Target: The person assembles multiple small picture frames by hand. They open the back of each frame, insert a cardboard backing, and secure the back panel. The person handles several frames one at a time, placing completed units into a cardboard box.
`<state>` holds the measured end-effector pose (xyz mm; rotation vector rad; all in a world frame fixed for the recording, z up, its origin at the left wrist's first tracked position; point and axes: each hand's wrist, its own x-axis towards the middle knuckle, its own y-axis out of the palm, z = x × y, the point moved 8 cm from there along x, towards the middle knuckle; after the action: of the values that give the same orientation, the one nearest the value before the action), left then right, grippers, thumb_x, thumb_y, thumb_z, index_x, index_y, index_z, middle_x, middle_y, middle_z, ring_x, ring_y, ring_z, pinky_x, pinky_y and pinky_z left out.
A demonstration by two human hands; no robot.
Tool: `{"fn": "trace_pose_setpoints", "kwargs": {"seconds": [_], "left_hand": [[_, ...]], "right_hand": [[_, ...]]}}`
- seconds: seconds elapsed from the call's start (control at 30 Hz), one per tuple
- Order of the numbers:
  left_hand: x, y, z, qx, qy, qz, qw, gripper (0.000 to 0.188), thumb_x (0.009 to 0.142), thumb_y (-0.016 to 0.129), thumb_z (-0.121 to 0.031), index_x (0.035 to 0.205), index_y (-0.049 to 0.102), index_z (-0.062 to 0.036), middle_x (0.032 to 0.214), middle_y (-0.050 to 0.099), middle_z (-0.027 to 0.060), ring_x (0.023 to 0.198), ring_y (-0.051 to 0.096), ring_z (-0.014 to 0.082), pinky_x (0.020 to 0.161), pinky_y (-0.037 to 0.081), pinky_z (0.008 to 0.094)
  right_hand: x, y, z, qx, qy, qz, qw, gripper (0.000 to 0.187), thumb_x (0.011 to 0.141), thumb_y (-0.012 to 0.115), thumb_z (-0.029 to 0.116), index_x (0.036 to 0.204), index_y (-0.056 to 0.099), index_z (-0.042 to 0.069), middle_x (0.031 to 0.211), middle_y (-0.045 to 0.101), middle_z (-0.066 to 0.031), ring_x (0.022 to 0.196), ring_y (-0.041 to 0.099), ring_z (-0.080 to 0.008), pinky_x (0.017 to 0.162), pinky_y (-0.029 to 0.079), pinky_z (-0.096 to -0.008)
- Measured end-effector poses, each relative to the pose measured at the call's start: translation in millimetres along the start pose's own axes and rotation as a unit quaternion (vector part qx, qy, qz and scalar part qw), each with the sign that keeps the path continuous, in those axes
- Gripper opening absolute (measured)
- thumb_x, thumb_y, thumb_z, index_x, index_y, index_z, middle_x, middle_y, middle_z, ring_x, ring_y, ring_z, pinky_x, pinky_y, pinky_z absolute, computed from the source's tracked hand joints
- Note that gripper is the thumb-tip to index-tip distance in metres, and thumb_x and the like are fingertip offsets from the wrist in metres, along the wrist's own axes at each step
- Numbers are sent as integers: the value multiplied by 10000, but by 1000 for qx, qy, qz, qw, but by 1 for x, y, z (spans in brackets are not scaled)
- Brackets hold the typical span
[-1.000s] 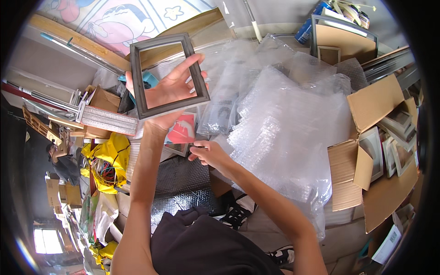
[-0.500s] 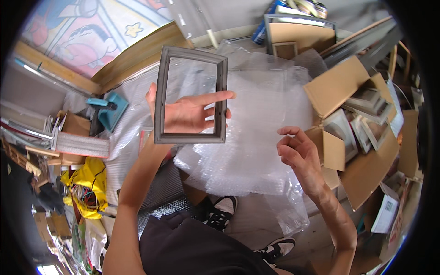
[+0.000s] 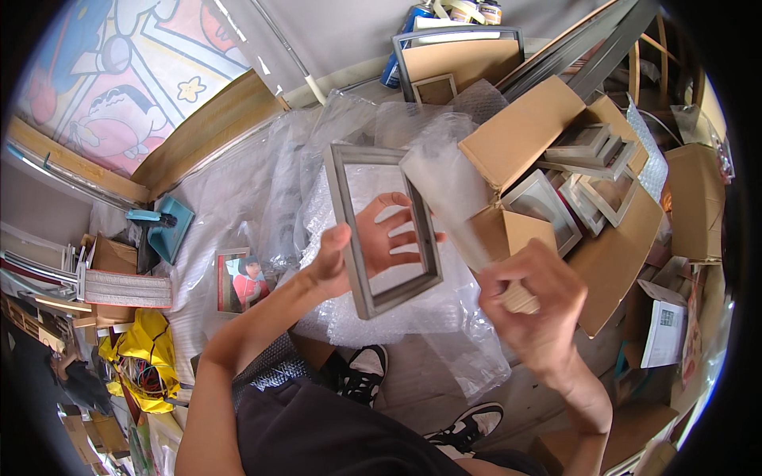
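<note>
My left hand [image 3: 381,242] holds a grey picture frame [image 3: 359,274] tilted in front of me. Its thumb presses the left outer side, and the spread fingers show through the open middle, reaching behind the right side. Closed at the right, my right hand [image 3: 544,305] grips the lower end of a see-through flat sheet [image 3: 444,186]. Motion blurs this sheet, so whether it is glass or plastic I cannot tell. It slants up leftward, its top beside the frame's upper right corner. Beneath both hands lies a pile of bubble wrap [image 3: 333,313].
An open cardboard box [image 3: 528,127] with several picture frames [image 3: 544,210] stands at the right. A framed photo [image 3: 244,282] lies left of my left forearm. Farther left are a teal dustpan [image 3: 176,230] and a yellow bag [image 3: 151,349]. Larger frames [image 3: 460,59] lean at the back wall.
The picture frame has dropped lower and tilted, with my left hand still on it. My right hand, empty before, has closed on the clear sheet and raised it. The view has shifted rightward.
</note>
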<state>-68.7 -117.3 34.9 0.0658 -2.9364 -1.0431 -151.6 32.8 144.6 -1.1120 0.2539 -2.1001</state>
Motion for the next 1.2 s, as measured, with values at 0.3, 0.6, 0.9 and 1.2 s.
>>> {"fn": "trace_pose_setpoints", "kwargs": {"seconds": [0.3,0.6,0.9,1.2], "left_hand": [[20,35,24,-136,-28,63,988,1341,505,867,-514,1493,10,-216,1536,56,210,1398,102,458,1107,189,602],[19,40,31,-155,-32,96,983,1384,459,875,-452,1485,13,-105,1508,163,184,1380,201,425,1126,215,560],[10,45,32,-170,-40,153,973,1312,518,860,-449,1479,49,-75,1511,146,196,1390,196,408,1125,260,481],[2,41,45,-86,-86,123,985,1431,441,779,-702,1480,74,-16,1468,265,169,1365,278,351,1106,274,483]], "right_hand": [[-17,40,46,-164,-107,133,972,139,684,644,63,774,549,14,710,501,-41,628,500,-155,508,446,-264],[-16,46,57,-127,-150,161,967,427,762,710,238,1047,614,-65,678,476,-22,624,503,-147,513,443,-245],[-16,54,59,-118,-205,235,943,424,715,622,77,1117,597,-56,714,449,-16,688,491,-140,594,458,-230],[0,56,46,-56,-93,279,954,626,719,733,194,1285,513,40,873,558,-53,811,567,-194,679,507,-305]]}}
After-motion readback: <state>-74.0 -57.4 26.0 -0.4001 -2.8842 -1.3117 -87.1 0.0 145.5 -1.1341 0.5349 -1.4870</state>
